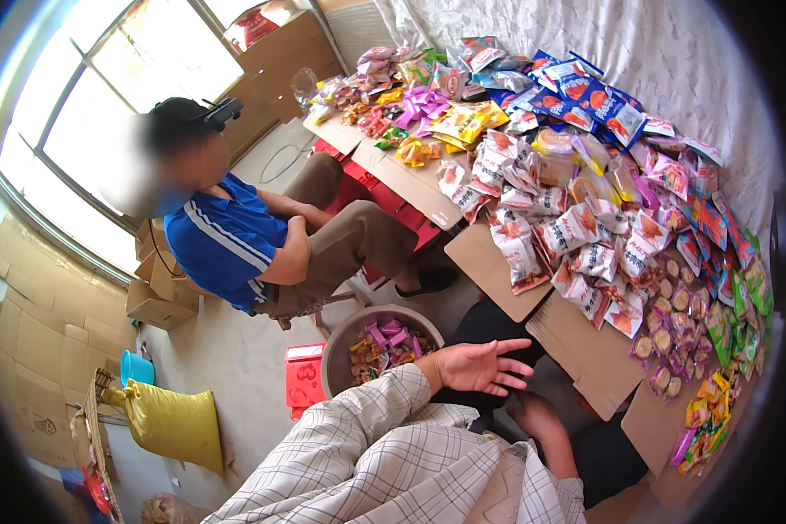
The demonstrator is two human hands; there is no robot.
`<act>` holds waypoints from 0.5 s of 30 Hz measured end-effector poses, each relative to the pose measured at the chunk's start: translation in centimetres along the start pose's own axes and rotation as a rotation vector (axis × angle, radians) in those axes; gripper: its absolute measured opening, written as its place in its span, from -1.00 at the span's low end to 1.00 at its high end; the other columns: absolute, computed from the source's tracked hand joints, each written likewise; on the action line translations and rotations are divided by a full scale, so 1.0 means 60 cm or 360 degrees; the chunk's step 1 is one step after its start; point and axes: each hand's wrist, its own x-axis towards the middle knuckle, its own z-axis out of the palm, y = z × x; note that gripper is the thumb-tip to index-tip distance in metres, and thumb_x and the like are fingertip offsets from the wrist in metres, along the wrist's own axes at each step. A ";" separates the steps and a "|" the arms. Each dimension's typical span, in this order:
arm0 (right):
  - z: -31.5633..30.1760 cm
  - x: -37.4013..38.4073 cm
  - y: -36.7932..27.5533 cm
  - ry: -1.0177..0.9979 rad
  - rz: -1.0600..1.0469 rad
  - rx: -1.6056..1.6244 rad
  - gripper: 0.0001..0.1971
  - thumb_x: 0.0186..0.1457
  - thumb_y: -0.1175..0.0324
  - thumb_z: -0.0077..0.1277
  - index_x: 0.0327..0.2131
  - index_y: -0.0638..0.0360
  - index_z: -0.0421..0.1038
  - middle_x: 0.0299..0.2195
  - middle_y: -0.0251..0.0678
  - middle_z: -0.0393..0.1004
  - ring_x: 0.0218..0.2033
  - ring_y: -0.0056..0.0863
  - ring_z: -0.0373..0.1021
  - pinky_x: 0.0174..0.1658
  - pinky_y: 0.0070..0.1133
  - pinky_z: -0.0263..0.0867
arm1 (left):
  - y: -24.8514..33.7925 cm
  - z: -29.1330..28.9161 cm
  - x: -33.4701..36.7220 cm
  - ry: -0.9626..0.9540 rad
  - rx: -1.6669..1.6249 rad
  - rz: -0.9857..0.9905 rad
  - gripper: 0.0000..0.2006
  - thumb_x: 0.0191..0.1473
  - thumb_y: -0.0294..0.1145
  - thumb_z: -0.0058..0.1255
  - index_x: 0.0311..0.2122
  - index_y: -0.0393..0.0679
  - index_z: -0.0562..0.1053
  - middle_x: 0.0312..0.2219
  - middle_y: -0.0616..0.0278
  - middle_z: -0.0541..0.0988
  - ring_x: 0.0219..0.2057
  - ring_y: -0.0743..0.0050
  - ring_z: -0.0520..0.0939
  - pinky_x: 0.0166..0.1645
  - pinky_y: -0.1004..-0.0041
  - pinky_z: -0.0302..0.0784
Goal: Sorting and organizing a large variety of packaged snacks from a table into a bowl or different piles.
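Observation:
My left hand (487, 367) is held out palm up over my lap, fingers spread, with nothing in it. My right hand (541, 419) hangs lower, beside my dark trousers, its fingers loosely extended and partly in shadow; I see nothing in it. Just left of my left hand, a round grey-brown basin (334, 362) on the floor holds purple-wrapped and other small snacks. Beyond my hands, flattened cardboard (576, 349) edges a large heap of packaged snacks. White-and-red snack bags (576, 240) lie closest, with clear-wrapped round biscuits (672, 314) to their right.
A person in a blue shirt (223, 231) sits at the left, arms folded together. Blue snack bags (585, 96) lie at the back. A red box (305, 377) stands by the basin. Farther left are a yellow sack (175, 426), a turquoise bucket (137, 368) and cardboard boxes (162, 293).

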 end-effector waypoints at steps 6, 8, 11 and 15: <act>-0.007 0.001 -0.007 -0.0136 0.0027 -0.0073 -0.49 0.07 0.12 0.11 0.04 0.22 0.38 -0.09 0.02 0.52 -0.05 -0.02 0.45 -0.01 -0.24 0.38 | 0.006 -0.001 -0.001 -0.0030 -0.0020 -0.0008 -0.25 0.26 0.10 -0.10 0.43 0.22 -0.12 0.27 0.06 0.24 0.26 0.10 0.33 0.24 0.16 0.32; -0.008 0.002 -0.008 -0.0143 0.0020 -0.0062 -0.48 0.08 0.12 0.10 0.05 0.22 0.38 -0.08 0.03 0.51 -0.04 -0.03 0.45 0.00 -0.24 0.38 | 0.009 -0.001 -0.001 -0.0058 -0.0012 -0.0007 -0.24 0.26 0.11 -0.09 0.43 0.22 -0.13 0.26 0.06 0.24 0.26 0.11 0.33 0.24 0.16 0.32; -0.008 0.002 -0.008 -0.0146 0.0038 -0.0090 -0.48 0.08 0.11 0.10 0.05 0.21 0.38 -0.07 0.03 0.51 -0.04 -0.03 0.45 0.00 -0.24 0.38 | 0.009 -0.001 0.000 -0.0057 -0.0012 -0.0008 -0.24 0.26 0.12 -0.10 0.43 0.22 -0.13 0.26 0.07 0.24 0.26 0.11 0.33 0.24 0.16 0.31; -0.009 -0.002 -0.012 -0.0118 0.0000 -0.0051 -0.48 0.08 0.11 0.09 0.06 0.19 0.37 -0.08 0.02 0.51 -0.04 -0.02 0.45 -0.01 -0.23 0.38 | 0.010 0.001 0.001 -0.0055 -0.0005 -0.0013 -0.23 0.25 0.13 -0.09 0.43 0.22 -0.13 0.27 0.06 0.23 0.26 0.11 0.33 0.25 0.15 0.31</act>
